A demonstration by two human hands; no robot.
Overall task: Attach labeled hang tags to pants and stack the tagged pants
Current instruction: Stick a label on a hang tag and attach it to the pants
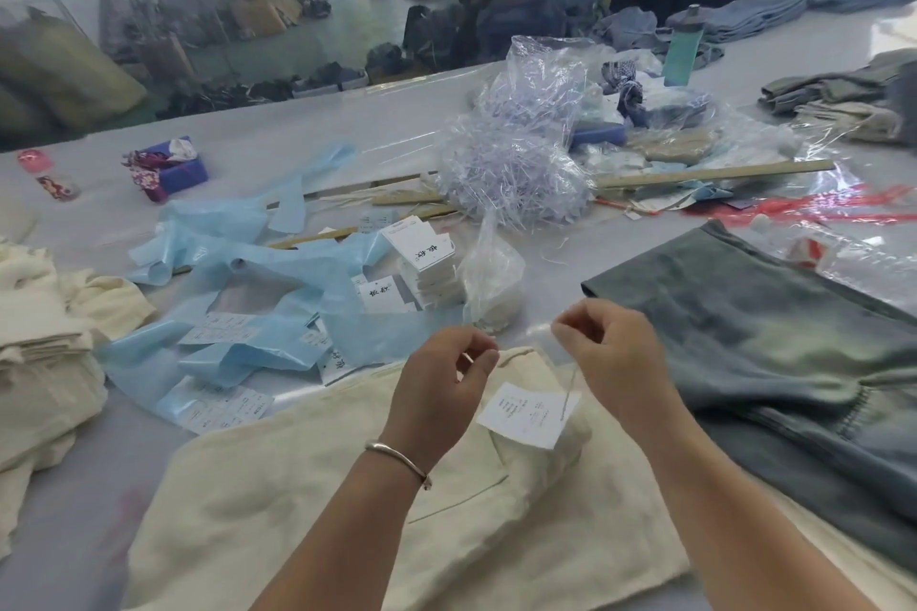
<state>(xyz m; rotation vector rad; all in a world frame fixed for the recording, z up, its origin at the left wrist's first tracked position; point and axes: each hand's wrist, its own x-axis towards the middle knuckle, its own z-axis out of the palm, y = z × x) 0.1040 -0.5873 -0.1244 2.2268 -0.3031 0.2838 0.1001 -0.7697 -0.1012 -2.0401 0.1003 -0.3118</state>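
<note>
The white tag hangs over the cream pants lying on the tabletop, dangling from a thin string. Left hand and right hand each pinch what looks like an end of that string, kinda blurry though. Gray-blue jeans lie just to the right, a stack of tags and blue plastic scraps behind.

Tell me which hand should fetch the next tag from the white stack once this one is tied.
Left, probably. The left hand is nearer the stack of hang tags, which lies up and to its left. The right hand pinches the thread that carries the hang tag over the cream pants.
</note>
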